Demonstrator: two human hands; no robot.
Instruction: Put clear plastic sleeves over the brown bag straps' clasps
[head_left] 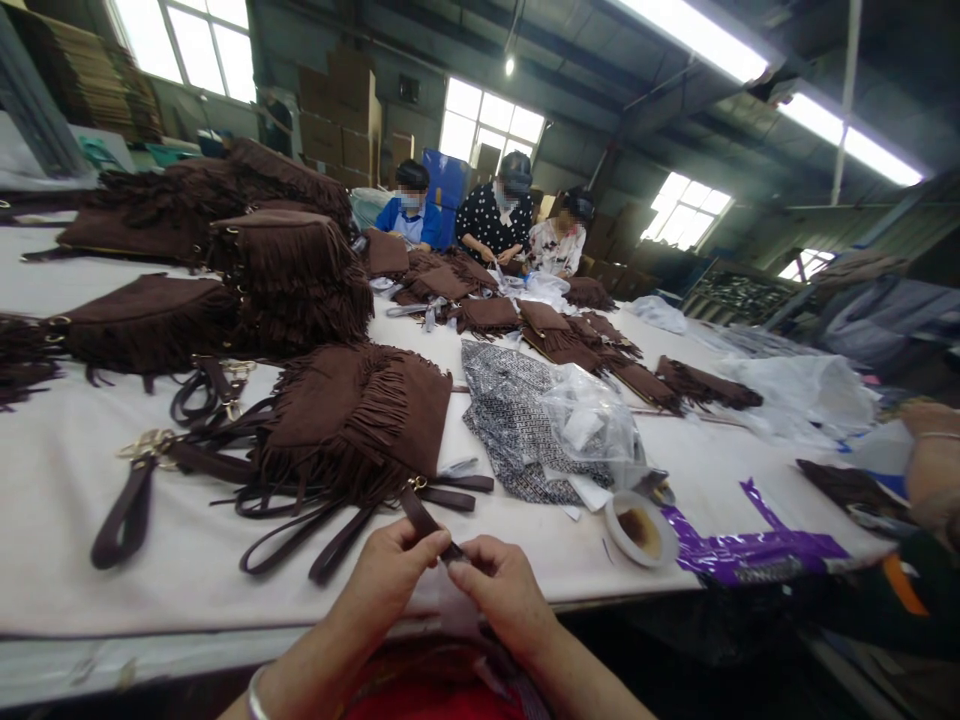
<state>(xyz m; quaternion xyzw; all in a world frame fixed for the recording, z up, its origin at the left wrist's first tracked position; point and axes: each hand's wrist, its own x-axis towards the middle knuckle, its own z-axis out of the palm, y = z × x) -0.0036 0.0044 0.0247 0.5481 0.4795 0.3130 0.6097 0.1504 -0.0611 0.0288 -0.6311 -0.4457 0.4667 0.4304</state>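
Note:
Between my hands, at the table's near edge, is a dark brown leather wrist strap [421, 512] with a gold clasp at its far end. My left hand [397, 562] pinches the strap between thumb and fingers. Close beside it, my right hand [499, 580] grips the strap's near end. Just beyond lies a brown fringed suede bag [360, 410], with several more straps spread around it. One looped strap [124, 515] with gold hardware rests at the left.
Stacked fringed bags [281, 260] stand at the back left. Right of centre lie a black-and-white patterned cloth [510, 430], a small bowl of brown liquid [641, 530] and purple plastic packaging [750, 550]. Several people sit across the table; another person's arm [934, 470] reaches in at right.

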